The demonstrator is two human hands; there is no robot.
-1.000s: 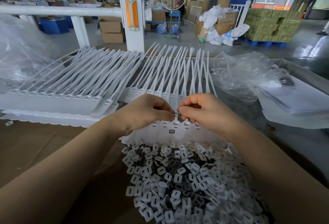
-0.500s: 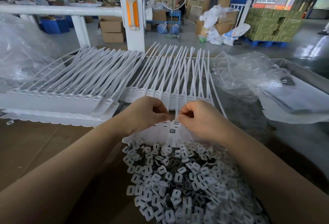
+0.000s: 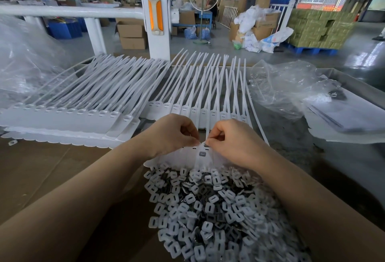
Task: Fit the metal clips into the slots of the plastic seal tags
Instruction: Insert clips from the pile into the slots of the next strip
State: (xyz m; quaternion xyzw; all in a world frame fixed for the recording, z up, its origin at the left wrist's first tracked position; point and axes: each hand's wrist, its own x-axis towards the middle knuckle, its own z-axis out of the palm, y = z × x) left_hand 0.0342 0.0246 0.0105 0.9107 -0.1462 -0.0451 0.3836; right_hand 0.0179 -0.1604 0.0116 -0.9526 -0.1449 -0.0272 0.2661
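Both hands meet over the head of one seal tag (image 3: 201,150), which lies just beyond the heap of clips (image 3: 212,209) with its long strap running straight away from it. The right hand (image 3: 233,140) pinches a small metal clip (image 3: 207,145) at the tag's slot, touching the head. The left hand (image 3: 175,134), equally near, pinches the head's edge just left of the slot to steady it
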